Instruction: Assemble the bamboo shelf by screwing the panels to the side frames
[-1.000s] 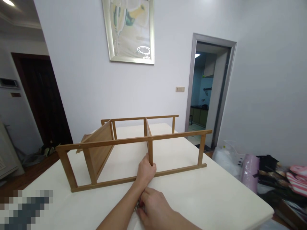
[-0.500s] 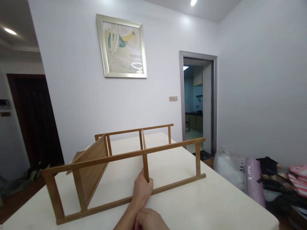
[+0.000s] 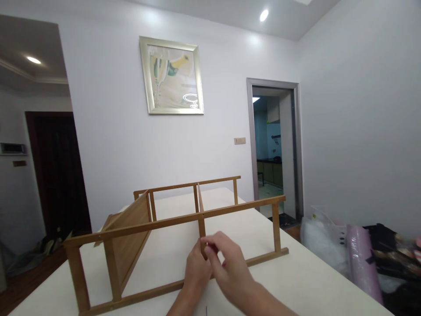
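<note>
A brown wooden shelf frame [image 3: 158, 224] lies on its side across a white table [image 3: 263, 285]. Its slim rails are joined by short crosspieces, and a solid shelf panel [image 3: 131, 237] spans the left part. My left hand [image 3: 196, 267] is wrapped round the lower part of the middle crosspiece [image 3: 201, 226] on the near side. Right beside it, my right hand [image 3: 228, 263] has thumb and forefinger brought together at that crosspiece. Whatever lies between those fingertips is too small to make out.
Against the right wall sit a purple wrapped roll [image 3: 362, 259], clear plastic bags [image 3: 322, 241] and dark bundled items [image 3: 391, 245]. A doorway [image 3: 269, 149] opens beyond the table. A framed picture [image 3: 174, 77] hangs on the wall.
My right hand has risen from beside my left wrist to the middle crosspiece, fingers now pinched there. My left hand keeps its grip. The view has tilted slightly upward.
</note>
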